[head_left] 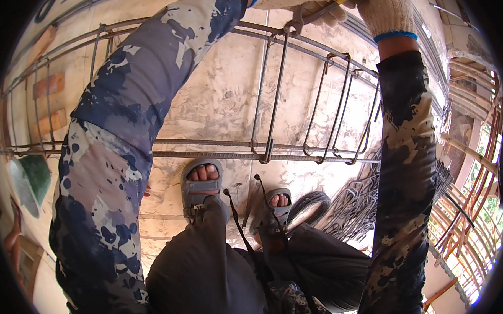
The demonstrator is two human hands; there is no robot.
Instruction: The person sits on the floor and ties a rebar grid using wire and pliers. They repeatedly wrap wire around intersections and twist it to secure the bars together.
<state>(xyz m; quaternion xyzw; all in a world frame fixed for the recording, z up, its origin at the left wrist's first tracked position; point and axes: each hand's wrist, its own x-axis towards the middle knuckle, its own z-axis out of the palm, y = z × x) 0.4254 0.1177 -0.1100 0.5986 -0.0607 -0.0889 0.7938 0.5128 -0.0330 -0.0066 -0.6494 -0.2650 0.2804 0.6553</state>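
At the top edge my right hand (386, 13), in a cream knitted glove with a blue cuff, closes round the handle of a pair of pincers (318, 14). The metal jaws of the pincers meet the upper bar of a rebar cage (278, 91), where a stirrup crosses it. My left hand (287, 0), gloved alike, is beside the jaws with its fingers curled behind the tool. The picture's edge cuts this hand off, and what it grips is hidden. Steel stirrups (342, 107) hang between the cage's long bars, several grouped at the right.
My sandalled feet (202, 177) stand just below the lower bars. A heap of bent stirrups (352, 202) and a wire coil (310, 208) lie at right. Long rods (355, 30) run behind the cage. A green-and-white container (32, 182) and bricks (49, 86) are at left.
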